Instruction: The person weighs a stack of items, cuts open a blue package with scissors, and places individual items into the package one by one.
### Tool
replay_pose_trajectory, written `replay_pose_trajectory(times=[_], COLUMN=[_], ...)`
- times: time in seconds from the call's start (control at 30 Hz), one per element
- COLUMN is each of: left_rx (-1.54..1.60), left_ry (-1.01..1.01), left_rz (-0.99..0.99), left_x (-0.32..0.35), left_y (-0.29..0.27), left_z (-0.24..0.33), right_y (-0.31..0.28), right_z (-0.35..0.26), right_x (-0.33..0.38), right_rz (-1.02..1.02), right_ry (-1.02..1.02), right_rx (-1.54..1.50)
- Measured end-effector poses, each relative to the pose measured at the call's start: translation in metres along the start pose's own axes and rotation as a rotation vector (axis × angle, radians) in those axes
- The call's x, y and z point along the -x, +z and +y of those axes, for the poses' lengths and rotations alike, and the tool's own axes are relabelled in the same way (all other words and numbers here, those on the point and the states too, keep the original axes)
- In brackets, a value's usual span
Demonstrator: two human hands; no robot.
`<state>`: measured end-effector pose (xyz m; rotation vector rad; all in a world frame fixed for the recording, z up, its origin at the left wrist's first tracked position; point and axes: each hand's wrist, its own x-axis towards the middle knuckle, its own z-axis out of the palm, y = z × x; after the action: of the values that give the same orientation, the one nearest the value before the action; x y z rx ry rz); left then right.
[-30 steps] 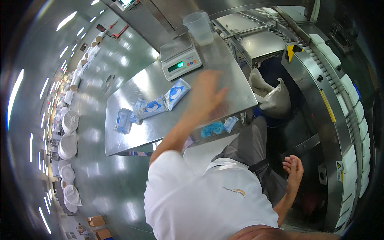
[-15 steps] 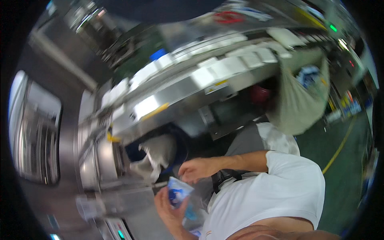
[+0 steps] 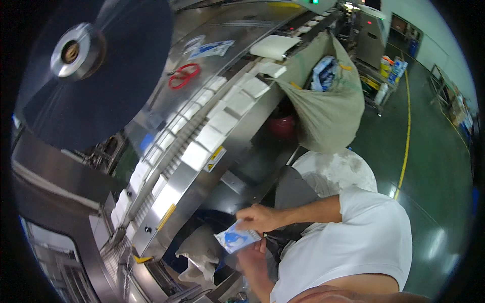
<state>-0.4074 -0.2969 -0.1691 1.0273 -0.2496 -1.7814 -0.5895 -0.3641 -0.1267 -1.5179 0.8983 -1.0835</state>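
The long steel conveyor (image 3: pixel 202 166) runs up through the room, carrying a row of white packs (image 3: pixel 209 136). Above it hangs a big dark film roll (image 3: pixel 101 70). To the conveyor's right sags a large grey-green sack (image 3: pixel 323 111). On the steel cover beside the belt lie red scissors (image 3: pixel 183 77). Below the conveyor's lower stretch, the right hand (image 3: pixel 257 218) pinches the top edge of a small blue-and-white packet (image 3: pixel 236 238), while the left hand (image 3: pixel 251 252) supports it from underneath, fingers curled against it.
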Motion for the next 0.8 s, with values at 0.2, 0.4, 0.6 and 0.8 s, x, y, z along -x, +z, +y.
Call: replay_pose_trajectory(times=[0.2,0.4,0.6,0.8], left_rx=[-0.168,-0.333,-0.489,-0.434], left_ry=[0.311,0.420,0.401,0.397], left_rz=[-0.042,0.116,0.060,-0.073], left_x=[-0.012,0.014,0.021,0.030], left_y=[-0.015,-0.027,-0.008,0.012], left_z=[0.002,0.013,-0.002,-0.001], right_y=[-0.014,-0.145,-0.258,-0.251], right_z=[0.005,-0.136,-0.201,-0.185], right_x=[0.003,-0.068,-0.217,-0.302], right_rz=[-0.202,0.393,0.297,0.308], right_ry=[-0.247,-0.522,-0.343,-0.268], right_rx=[0.349,0.822,1.591,1.493])
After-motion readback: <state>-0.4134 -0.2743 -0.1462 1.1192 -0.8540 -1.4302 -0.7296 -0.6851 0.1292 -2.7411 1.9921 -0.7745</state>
